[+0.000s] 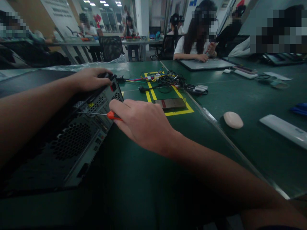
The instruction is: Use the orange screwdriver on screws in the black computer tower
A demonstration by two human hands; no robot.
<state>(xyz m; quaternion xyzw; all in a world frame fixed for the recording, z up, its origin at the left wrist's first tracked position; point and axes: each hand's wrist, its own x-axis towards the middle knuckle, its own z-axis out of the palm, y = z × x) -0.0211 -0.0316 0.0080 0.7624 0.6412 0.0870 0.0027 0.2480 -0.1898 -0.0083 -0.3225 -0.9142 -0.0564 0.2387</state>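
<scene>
A black desktop computer case (79, 140) lies at the left with its metal back panel toward my right hand; a honeycomb fan grille and ports show on it. My left hand (92, 79) grips the case's far upper corner, fingers over the edge, partly hidden. My right hand (141, 123) is closed around a screwdriver (110, 115) with an orange handle. Its thin metal shaft points left, and the tip meets or nearly meets the back panel near the case's upper edge. I cannot make out the screw there.
Beyond my right hand, a bundle of cables (172, 78) and a dark flat box (174, 103) lie by yellow tape. To the right are a pale mouse (233, 120) and a white bar-shaped object (284, 129). A person sits across the table at a closed laptop (203, 64).
</scene>
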